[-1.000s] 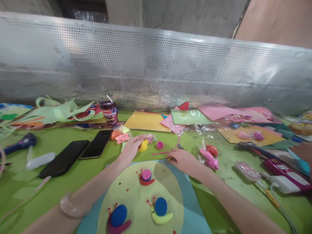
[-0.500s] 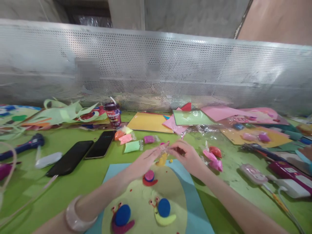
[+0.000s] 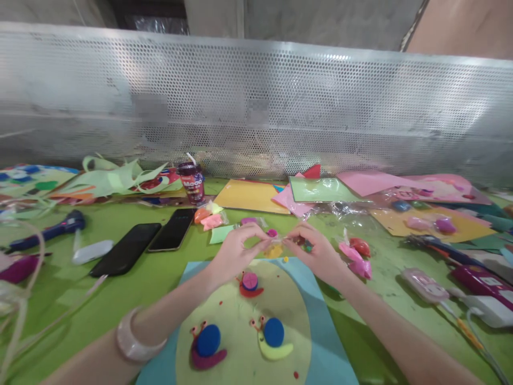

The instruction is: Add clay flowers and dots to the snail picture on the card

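Between my fingertips is a small clear plastic packet of yellow clay (image 3: 274, 251), held above the far edge of a blue sheet (image 3: 325, 326). My left hand (image 3: 241, 247) pinches its left side, and my right hand (image 3: 312, 247) pinches the right side. Just below lies a tiny yellow clay ball (image 3: 286, 259). A pale green circle (image 3: 240, 321) on the sheet carries clay snails: one with a pink and blue shell (image 3: 250, 281), one purple with a blue shell (image 3: 208, 340), and one yellow with a blue shell (image 3: 273, 332).
Wrapped clay packets (image 3: 211, 221) lie beyond my left hand; pink and red ones (image 3: 358, 256) are to the right. Two phones (image 3: 128, 248) lie left, near a purple cup (image 3: 192, 183). Coloured paper (image 3: 252, 195) lines the back before a perforated metal panel (image 3: 256, 112). Cabled devices (image 3: 425, 284) sit right.
My left hand has gone from flat, extended fingers to a pinch on the packet's edge. The packet is now stretched sideways between both hands. The view has shifted slightly.
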### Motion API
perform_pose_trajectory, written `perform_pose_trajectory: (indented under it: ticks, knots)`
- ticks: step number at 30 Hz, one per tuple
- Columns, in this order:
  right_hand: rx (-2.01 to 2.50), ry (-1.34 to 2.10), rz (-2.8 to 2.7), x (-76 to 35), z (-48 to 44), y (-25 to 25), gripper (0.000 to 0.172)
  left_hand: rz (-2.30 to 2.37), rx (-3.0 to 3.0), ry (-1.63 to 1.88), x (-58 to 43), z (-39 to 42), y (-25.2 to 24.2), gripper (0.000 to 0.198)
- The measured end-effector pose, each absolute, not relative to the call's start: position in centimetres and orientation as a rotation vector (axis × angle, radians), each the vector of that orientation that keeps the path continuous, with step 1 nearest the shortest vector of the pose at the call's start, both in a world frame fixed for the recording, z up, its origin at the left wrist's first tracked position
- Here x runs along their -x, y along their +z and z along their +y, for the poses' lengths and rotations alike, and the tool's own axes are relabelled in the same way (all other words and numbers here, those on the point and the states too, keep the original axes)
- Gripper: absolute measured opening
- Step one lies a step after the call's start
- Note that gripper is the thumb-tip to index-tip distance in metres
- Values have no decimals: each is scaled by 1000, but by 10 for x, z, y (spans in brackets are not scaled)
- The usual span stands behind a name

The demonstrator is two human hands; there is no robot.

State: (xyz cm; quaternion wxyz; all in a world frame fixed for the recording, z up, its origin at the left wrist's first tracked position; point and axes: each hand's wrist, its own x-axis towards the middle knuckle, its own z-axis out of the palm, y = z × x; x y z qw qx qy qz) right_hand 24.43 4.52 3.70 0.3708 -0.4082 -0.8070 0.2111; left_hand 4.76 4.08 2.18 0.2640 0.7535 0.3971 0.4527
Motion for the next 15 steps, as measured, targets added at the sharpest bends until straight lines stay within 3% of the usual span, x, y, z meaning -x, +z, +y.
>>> perform_pose_trajectory:
  ticks: [15]
  knots:
    - [1002, 69, -2301, -237, 34, 31, 14, 1098, -2114, 1250, -53, 41, 8, 17]
